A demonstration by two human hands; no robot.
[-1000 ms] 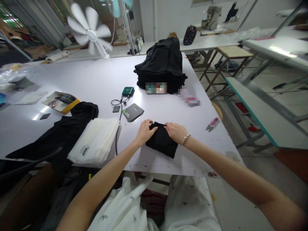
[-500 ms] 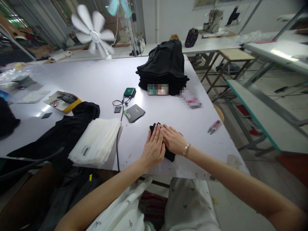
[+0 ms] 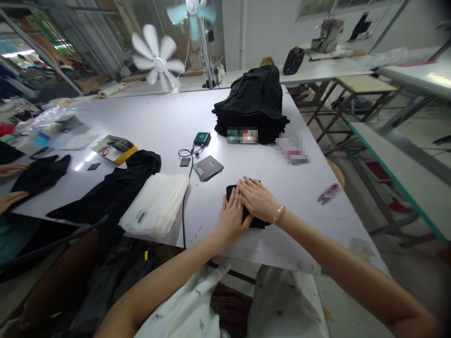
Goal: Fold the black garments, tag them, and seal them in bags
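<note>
Under both of my hands lies a small folded black cloth [image 3: 260, 224] on the white table, near its front edge. My left hand [image 3: 232, 220], with a ring on one finger, rests flat on the left part of the cloth. Fingers straight and close together, my right hand [image 3: 258, 199] presses on the upper part, its fingertips touching or overlapping the left fingers. Neither hand grips the cloth, and much of it is hidden beneath them. A pair of pink-handled thread snips [image 3: 329, 193] lies to the right.
Left of my hands are a stack of white plastic bags [image 3: 155, 204], black fabric [image 3: 116, 188], dark cards [image 3: 208, 168] and a green device [image 3: 202, 138] with a cable. Behind stands a pile of black garments [image 3: 252, 101]. A co-worker's hands [image 3: 14, 199] touch black cloth.
The view has swung left, bringing a co-worker's hands into sight. My hands have shifted slightly on the black cloth, whose visible outline now looks squarer.
</note>
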